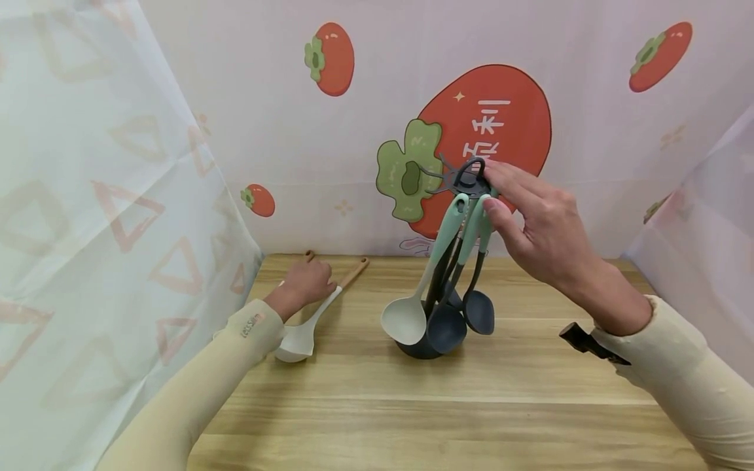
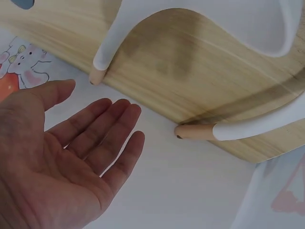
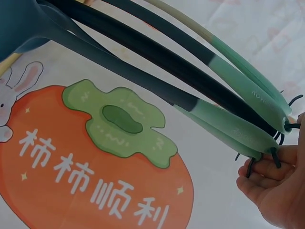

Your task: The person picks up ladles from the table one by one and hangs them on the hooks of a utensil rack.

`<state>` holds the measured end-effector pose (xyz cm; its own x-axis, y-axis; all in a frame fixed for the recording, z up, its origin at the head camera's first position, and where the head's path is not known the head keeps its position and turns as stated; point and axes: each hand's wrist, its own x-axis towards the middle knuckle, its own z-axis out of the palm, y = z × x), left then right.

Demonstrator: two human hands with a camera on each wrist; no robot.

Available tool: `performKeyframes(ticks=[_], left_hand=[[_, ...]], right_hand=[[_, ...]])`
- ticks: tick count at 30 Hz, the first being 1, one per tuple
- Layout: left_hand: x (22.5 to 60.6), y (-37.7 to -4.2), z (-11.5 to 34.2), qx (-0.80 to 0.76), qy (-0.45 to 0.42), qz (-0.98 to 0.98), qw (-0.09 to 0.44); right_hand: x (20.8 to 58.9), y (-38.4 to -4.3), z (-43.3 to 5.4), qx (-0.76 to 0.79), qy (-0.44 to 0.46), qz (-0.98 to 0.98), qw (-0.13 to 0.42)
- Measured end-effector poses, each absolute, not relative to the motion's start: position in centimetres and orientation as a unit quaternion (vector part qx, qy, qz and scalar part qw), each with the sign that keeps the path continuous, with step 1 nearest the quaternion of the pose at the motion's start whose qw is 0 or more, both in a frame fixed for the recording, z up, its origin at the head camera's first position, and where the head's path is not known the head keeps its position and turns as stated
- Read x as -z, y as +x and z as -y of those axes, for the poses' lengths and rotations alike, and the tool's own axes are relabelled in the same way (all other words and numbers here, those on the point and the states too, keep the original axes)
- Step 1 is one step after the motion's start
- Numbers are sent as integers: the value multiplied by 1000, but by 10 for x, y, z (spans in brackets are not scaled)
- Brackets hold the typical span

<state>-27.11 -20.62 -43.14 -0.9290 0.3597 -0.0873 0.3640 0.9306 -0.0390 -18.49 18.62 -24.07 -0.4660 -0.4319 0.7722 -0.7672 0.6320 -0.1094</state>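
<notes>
A dark utensil rack (image 1: pixel 469 183) stands on the wooden table (image 1: pixel 530 373) before you, its hooks hung with green-handled tools, among them a pale ladle (image 1: pixel 404 320), a dark ladle (image 1: pixel 446 329) and a dark spoon (image 1: pixel 480 313). Your right hand (image 1: pixel 548 229) reaches the top of the rack, its fingers bent beside the hooks and handle ends; whether they clamp anything, you cannot tell from these views. The rack looks stiff but top-heavy, so the loop or central post is likely its surest hold; the tools look light, firm and smooth, perhaps a little slippery, and best taken by their green grips. Your left hand (image 1: pixel 305 282) holds nothing, fingers loosely bent and slightly apart, over two white utensils (image 1: pixel 297 340) with wooden handle ends, which also look light and are best lifted there. Raised lettering marks the green grips, too faint to read in full; lettering on your left sleeve (image 1: pixel 253 327) is likewise unclear. Behind, a persimmon printed on the backdrop (image 3: pixel 214 191) reads "柿柿顺利".
</notes>
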Motion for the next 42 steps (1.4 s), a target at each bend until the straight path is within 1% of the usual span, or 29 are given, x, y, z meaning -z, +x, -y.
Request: performKeyframes(ticks=[7,14,20,23,28,31,42], left_hand=[[441,-272,207,47,177,-980,80],[445,-275,207,25,170,-980,97],[445,-283,206,21,179,-979,95],[445,-287,204,-7,176,-979,106],[444,-290,196,-33,178,-976,122],[445,-291,190,-21,176,-977,120],[446,-292,177,-26,134,-980,148]], right_hand=[[241,-186,-186,-240,367,819,370],[242,-186,-185,-244,361,820,372],[243,-185,-182,-246,359,821,370],[243,-185,-181,-247,356,822,369],[244,-185,-181,-248,352,823,370],[244,-185,-180,-248,352,821,374],[245,-186,-179,-251,354,818,377]])
